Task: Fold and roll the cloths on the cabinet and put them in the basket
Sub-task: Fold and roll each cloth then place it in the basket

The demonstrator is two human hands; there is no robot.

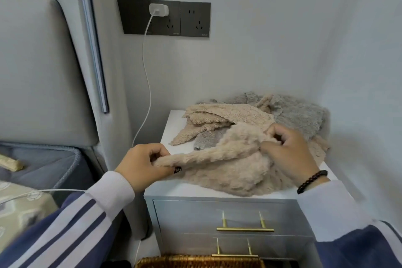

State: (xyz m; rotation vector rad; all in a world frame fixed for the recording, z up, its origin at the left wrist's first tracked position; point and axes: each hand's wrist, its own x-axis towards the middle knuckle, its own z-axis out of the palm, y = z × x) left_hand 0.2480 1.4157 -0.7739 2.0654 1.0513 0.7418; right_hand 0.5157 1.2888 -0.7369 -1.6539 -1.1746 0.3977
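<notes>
Beige cloth (235,165) lies on cabinet (174,128) top, front edge, in front of the piled beige and grey cloths (289,113). Left hand (143,164) pinches its left corner; right hand (289,150) grips its upper edge. Basket (195,262) below cabinet drawers

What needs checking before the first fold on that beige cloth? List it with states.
1. Left hand pinches one end of the beige cloth: ok.
2. Right hand grips the other end: ok.
3. Cloth spread flat for folding: not ok, it is bunched and sagging on the cabinet top.
4. Cloth free of the pile of beige and grey cloths behind: cannot tell, they overlap.
5. Basket within view below the drawers: ok, only its rim shows.
6. Room inside the basket: cannot tell.
</notes>
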